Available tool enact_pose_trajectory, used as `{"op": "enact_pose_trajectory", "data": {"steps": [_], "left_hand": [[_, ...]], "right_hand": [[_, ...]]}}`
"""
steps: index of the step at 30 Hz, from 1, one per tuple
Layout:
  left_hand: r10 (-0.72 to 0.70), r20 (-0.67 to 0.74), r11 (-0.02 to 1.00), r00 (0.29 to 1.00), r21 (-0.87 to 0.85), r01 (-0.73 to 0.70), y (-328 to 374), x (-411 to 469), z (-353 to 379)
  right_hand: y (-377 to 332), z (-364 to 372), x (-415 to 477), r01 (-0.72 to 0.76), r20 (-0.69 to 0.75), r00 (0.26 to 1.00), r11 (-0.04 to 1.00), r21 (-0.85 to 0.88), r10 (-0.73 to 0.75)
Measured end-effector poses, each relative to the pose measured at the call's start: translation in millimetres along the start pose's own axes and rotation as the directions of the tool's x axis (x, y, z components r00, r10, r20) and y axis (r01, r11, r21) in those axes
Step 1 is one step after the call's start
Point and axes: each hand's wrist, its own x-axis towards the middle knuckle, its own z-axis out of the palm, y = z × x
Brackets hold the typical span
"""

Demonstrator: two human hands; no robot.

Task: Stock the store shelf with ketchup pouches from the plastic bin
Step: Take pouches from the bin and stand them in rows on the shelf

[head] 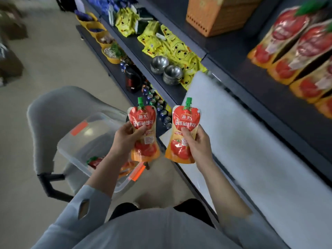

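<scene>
My left hand (125, 139) grips a red and orange ketchup pouch (144, 123) with a green cap, held upright. My right hand (196, 143) grips a second, identical ketchup pouch (185, 123) beside it. Both are in the air above the floor, between the bin and the shelving. The clear plastic bin (86, 139) with orange latches sits on a grey chair below my left arm, and at least one more pouch (95, 161) lies inside it. Several ketchup pouches (294, 51) stand in a row on the dark shelf (251, 72) at the upper right.
A grey chair (53, 108) carries the bin. A white shelf board (251, 141) runs along the right below the dark one. Yellow snack packs (172, 47), two steel bowls (167, 69), an orange basket (215, 17) and drink cans (152, 99) fill the shelves to the left.
</scene>
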Motion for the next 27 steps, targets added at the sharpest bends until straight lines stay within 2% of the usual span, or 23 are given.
{"op": "enact_pose_trajectory", "data": {"steps": [8, 13, 17, 20, 27], "left_hand": [[0.124, 0.280, 0.990, 0.952, 0.034, -0.139, 32, -18, 136], [0.181, 0.396, 0.979, 0.900, 0.011, -0.201, 43, -36, 229], [0.253, 0.443, 0.950, 0.860, 0.053, -0.307, 57, -52, 298], [0.273, 0.485, 0.942, 0.831, 0.040, -0.333, 64, -62, 342], [0.324, 0.516, 0.928, 0.793, -0.012, -0.371, 73, -73, 417]], "right_hand": [[-32, -130, -29, 0.127, -0.254, 0.960, 0.991, 0.033, -0.115], [-53, -220, -43, 0.187, -0.372, 0.910, 0.982, -0.030, -0.185], [-68, -289, -51, 0.236, -0.442, 0.868, 0.971, -0.032, -0.225], [-76, -336, -54, 0.254, -0.484, 0.838, 0.965, -0.057, -0.250], [-83, -436, -38, 0.175, -0.600, 0.779, 0.982, -0.069, -0.181]]}}
